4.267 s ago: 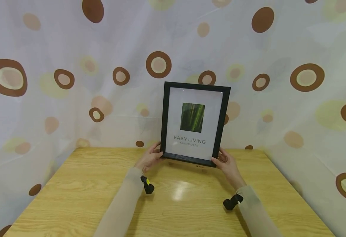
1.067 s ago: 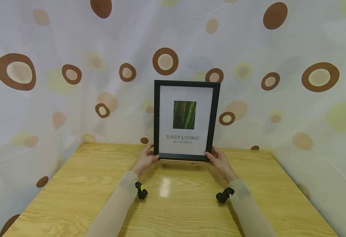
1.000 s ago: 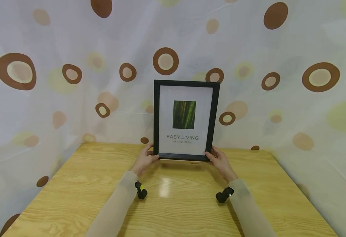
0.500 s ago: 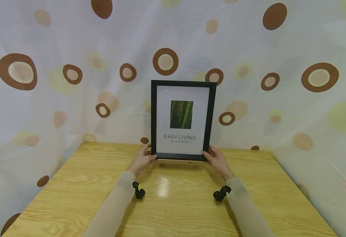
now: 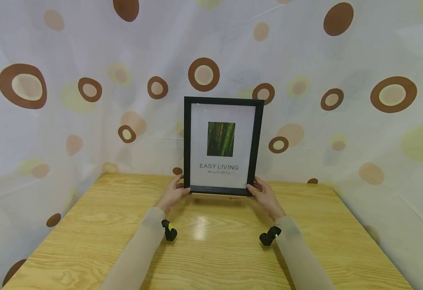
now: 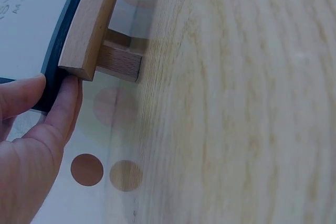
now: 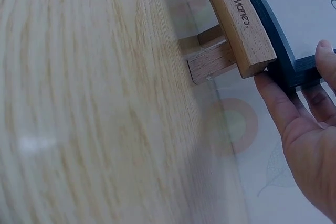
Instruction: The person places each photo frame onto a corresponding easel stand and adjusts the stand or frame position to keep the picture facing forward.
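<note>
A black picture frame (image 5: 220,139) stands nearly upright, showing a green bamboo print and the words EASY LIVING. My left hand (image 5: 171,194) grips its lower left corner, thumb on the front edge and fingers behind and below. At the lower right corner, my right hand (image 5: 267,198) pinches the frame the same way. Directly under the frame's bottom edge runs the wooden ledge (image 5: 216,197) of a small stand, printed "Maries". In the left wrist view the ledge (image 6: 86,35) lies against the frame's underside, with a wooden foot (image 6: 122,64) below it. The frame hides the rest of the stand.
The light wood table (image 5: 204,249) spreads out in front of the stand. A pale curtain (image 5: 153,48) with brown and yellow dots hangs behind the table and along both sides. Each wrist carries a small black camera, the left one (image 5: 169,230) and the right one (image 5: 270,236).
Since the earliest frame the picture frame has gone from tilted to nearly level, and the ledge now shows along its bottom. Over the last second both hands have shifted it slightly left.
</note>
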`<state>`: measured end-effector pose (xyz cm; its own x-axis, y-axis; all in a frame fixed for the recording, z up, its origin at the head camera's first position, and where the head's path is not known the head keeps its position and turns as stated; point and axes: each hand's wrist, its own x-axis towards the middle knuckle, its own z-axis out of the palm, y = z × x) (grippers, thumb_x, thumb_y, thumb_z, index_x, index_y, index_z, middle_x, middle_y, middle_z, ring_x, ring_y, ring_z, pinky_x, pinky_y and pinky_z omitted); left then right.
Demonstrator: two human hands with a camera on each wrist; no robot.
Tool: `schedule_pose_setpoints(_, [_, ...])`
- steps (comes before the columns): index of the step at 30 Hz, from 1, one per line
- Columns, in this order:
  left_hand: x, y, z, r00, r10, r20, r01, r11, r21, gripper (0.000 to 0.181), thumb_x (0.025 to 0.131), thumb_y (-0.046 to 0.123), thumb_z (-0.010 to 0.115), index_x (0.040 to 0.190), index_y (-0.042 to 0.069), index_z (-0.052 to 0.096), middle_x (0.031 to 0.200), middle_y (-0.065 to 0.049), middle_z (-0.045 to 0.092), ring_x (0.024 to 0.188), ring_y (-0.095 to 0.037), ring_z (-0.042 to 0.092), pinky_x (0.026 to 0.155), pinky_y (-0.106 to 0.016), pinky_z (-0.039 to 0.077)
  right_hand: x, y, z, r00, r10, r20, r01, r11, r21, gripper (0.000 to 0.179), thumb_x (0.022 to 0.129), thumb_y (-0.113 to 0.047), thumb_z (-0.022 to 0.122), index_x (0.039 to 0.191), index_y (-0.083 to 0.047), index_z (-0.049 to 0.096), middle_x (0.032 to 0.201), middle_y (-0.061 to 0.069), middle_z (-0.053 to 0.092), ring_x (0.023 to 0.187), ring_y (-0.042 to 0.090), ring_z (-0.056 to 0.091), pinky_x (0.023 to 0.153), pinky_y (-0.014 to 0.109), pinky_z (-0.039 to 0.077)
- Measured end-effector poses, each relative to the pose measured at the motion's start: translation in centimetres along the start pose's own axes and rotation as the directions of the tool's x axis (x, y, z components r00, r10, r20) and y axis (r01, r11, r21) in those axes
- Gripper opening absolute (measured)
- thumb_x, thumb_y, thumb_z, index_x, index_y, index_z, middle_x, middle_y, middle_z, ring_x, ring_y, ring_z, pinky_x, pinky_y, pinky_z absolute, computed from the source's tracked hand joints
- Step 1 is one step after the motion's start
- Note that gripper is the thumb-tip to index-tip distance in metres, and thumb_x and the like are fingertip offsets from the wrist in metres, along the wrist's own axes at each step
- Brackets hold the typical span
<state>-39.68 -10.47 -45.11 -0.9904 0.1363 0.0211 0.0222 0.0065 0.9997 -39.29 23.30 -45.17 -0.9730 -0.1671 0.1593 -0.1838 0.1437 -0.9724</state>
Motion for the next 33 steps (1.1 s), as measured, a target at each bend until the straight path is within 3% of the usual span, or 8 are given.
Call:
schedule_pose_setpoints(7, [-0.2, 0.1, 0.2, 1.000, -0.013, 0.000, 0.013, 1.000, 0.007, 0.069, 0.094, -0.009, 0.055, 0.154, 0.009, 0.027, 0.134, -0.027, 0.048, 0.117, -0.029, 0.054, 0.103, -0.041, 0.050, -0.2, 0.0, 0.0, 1.000, 0.005, 0.000, -0.005, 1.000, 0.004, 0.057, 0.102, -0.012, 0.053, 0.154, -0.006, 0.029, 0.145, 0.027, 0.046, 0.113, 0.016, 0.059, 0.088, 0.026, 0.057])
schedule_pose_setpoints(16, [-0.4, 0.0, 0.0, 1.000, -0.013, 0.010, 0.013, 1.000, 0.022, 0.068, 0.095, -0.007, 0.055, 0.155, 0.009, 0.026, 0.137, -0.027, 0.045, 0.121, -0.031, 0.052, 0.106, -0.043, 0.047, -0.2, 0.4, 0.1, 1.000, -0.019, 0.011, 0.019, 0.999, 0.030, 0.058, 0.103, -0.013, 0.051, 0.155, -0.005, 0.027, 0.145, 0.029, 0.044, 0.108, 0.008, 0.061, 0.088, 0.025, 0.056])
schedule_pose_setpoints(23, [-0.3, 0.0, -0.3, 1.000, -0.010, -0.005, 0.010, 1.000, 0.030, 0.066, 0.094, -0.008, 0.056, 0.153, 0.008, 0.030, 0.132, -0.027, 0.051, 0.114, -0.028, 0.056, 0.102, -0.042, 0.050, -0.1, 0.0, 0.5, 1.000, -0.024, -0.003, 0.024, 0.999, -0.033, 0.057, 0.102, -0.015, 0.053, 0.153, -0.004, 0.030, 0.142, 0.031, 0.046, 0.117, 0.024, 0.059, 0.090, 0.029, 0.056])
schedule_pose_setpoints(28, [-0.7, 0.0, -0.3, 0.999, 0.004, 0.040, -0.005, 0.999, 0.032, 0.067, 0.092, -0.009, 0.058, 0.152, 0.007, 0.033, 0.133, -0.026, 0.051, 0.115, -0.029, 0.056, 0.100, -0.044, 0.052, -0.6, -0.3, 0.2, 1.000, 0.020, 0.017, -0.019, 0.998, -0.068, 0.060, 0.104, -0.022, 0.050, 0.155, -0.004, 0.023, 0.151, 0.028, 0.037, 0.135, 0.038, 0.044, 0.103, 0.041, 0.049])
schedule_pose_setpoints(33, [-1.5, 0.6, -0.8, 0.997, -0.001, 0.072, -0.006, 0.994, 0.105, 0.065, 0.095, 0.001, 0.059, 0.153, 0.008, 0.031, 0.142, -0.026, 0.048, 0.128, -0.036, 0.051, 0.106, -0.051, 0.045, -1.7, -0.5, -1.1, 0.997, 0.025, 0.079, -0.015, 0.992, -0.125, 0.065, 0.106, -0.030, 0.045, 0.156, -0.001, 0.016, 0.158, 0.026, 0.023, 0.144, 0.042, 0.028, 0.112, 0.052, 0.037])
